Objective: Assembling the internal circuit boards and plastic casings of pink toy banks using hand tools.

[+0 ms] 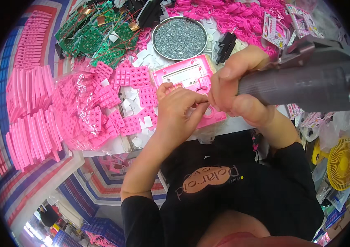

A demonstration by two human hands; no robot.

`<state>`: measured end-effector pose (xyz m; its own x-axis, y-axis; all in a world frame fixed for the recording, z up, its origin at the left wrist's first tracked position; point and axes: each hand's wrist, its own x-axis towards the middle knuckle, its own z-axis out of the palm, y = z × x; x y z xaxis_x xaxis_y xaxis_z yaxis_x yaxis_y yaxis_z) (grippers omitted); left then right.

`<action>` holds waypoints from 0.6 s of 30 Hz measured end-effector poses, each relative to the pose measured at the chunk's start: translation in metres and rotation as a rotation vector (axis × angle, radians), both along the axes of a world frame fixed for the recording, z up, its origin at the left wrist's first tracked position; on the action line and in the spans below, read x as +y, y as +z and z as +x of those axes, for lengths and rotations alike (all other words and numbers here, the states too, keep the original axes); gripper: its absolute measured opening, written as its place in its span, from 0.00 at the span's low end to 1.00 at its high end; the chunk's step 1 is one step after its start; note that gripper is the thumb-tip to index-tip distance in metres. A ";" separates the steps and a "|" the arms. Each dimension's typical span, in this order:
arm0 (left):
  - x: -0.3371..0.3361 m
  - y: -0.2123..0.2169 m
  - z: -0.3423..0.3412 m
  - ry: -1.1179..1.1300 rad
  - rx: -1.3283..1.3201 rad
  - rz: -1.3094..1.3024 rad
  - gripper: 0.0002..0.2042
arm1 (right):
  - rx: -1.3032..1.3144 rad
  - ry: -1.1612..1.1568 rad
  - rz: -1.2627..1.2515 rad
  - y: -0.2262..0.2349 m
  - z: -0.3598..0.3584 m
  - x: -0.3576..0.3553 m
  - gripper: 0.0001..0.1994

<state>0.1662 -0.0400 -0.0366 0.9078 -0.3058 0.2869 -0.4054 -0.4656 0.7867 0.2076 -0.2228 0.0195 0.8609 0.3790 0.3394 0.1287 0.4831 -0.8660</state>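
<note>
A pink plastic toy housing [204,71] lies inner side up in front of me, with a pale strip and small round posts inside. My right hand [243,86] is closed around a dark grey power screwdriver [298,84], held tilted over the housing's right side. Its tip is hidden behind my fingers. My left hand [177,109] rests over the housing's lower left part. Its thumb and forefinger pinch together close to my right fingertips; whatever lies between them is too small to make out.
Beyond the housing stands a round metal dish [153,39] full of small screws. Pink button pads [131,77] and a plastic bag of them [80,107] lie left, with stacked pink panels [30,90] farther out. Green wired circuit boards [88,39] and pink parts [241,16] cover the back.
</note>
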 end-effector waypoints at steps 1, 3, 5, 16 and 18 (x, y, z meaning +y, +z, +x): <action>0.001 -0.001 -0.001 0.008 -0.039 0.066 0.07 | -0.008 0.000 -0.015 -0.002 -0.001 0.001 0.19; 0.003 -0.003 -0.002 0.026 -0.117 0.200 0.10 | -0.027 0.004 -0.053 -0.006 -0.001 0.000 0.18; -0.005 0.006 -0.005 0.120 -0.145 0.272 0.15 | -0.034 -0.010 -0.090 -0.016 -0.001 -0.003 0.18; 0.007 -0.021 -0.006 -0.095 -0.330 0.447 0.10 | -0.251 0.035 -0.437 -0.044 -0.001 0.006 0.10; 0.007 -0.023 -0.012 -0.087 -0.382 0.487 0.07 | -0.411 0.076 -0.791 -0.038 -0.002 -0.008 0.08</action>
<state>0.1546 -0.0327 -0.0592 0.7343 -0.5518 0.3954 -0.6690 -0.6868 0.2841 0.2059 -0.2309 -0.0190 0.6921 0.6839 0.2309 0.4942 -0.2157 -0.8422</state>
